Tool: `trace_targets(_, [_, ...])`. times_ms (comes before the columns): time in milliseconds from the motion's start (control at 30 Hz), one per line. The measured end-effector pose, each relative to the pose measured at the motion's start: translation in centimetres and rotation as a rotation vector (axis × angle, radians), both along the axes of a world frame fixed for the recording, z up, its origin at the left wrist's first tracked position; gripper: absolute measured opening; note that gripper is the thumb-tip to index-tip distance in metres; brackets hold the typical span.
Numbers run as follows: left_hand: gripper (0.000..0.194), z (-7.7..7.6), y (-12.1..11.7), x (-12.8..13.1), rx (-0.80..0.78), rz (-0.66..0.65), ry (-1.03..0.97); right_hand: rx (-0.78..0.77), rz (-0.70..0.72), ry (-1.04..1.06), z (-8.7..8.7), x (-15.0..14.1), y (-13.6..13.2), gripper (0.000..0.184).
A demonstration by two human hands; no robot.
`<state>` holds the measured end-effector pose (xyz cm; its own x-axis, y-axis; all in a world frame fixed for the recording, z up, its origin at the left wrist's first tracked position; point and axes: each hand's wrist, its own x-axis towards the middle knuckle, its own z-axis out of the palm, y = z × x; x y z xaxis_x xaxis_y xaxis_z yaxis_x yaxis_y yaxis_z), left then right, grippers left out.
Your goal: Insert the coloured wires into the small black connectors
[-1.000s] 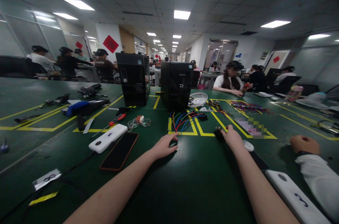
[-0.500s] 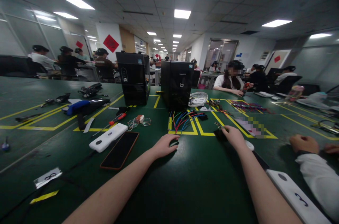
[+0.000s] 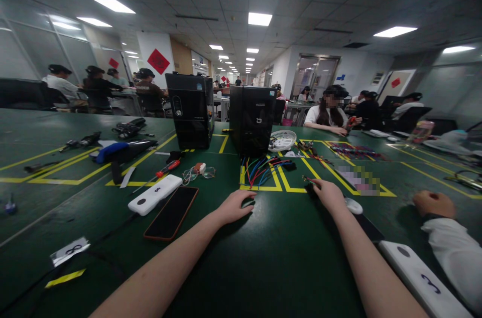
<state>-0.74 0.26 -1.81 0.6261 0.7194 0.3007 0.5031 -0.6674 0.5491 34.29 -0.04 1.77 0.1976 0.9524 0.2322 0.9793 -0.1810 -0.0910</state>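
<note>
My left hand (image 3: 234,206) rests on the green table (image 3: 271,258), its fingers curled over a small black object (image 3: 249,202). My right hand (image 3: 329,193) reaches further forward and right. Its fingers are closed on a small dark part (image 3: 310,186) by a yellow tape line, and a thin red and green piece sticks out just beyond them. A bundle of red and blue wires (image 3: 259,170) lies just past both hands, in front of a black computer tower (image 3: 252,120).
A second black tower (image 3: 192,112) stands to the left. Near my left arm lie a black phone (image 3: 171,212), a white power bank marked 8 (image 3: 154,195) and a red-handled screwdriver (image 3: 165,169). At right are a white device marked 3 (image 3: 422,278) and a co-worker's fist (image 3: 429,204). A white basket (image 3: 282,140) sits behind.
My right hand has crept slightly forward and up along the yellow line with the dark part. My left hand has stayed put.
</note>
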Motion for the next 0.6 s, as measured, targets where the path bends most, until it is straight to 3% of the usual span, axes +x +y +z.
trace_targets(200, [0.038,-0.3,0.2,0.1,0.016,-0.004,-0.009,-0.067,-0.001,-0.058,0.0,-0.3,0.1,0.034])
trace_targets(433, [0.036,-0.3,0.2,0.0,0.022,-0.007,0.008,-0.154,-0.001,0.023,0.6,-0.5,0.2,0.036])
trace_targets(600, [0.034,0.0,0.0,0.0,0.02,-0.011,0.015,-0.028,-0.063,0.11,0.5,0.7,0.0,0.038])
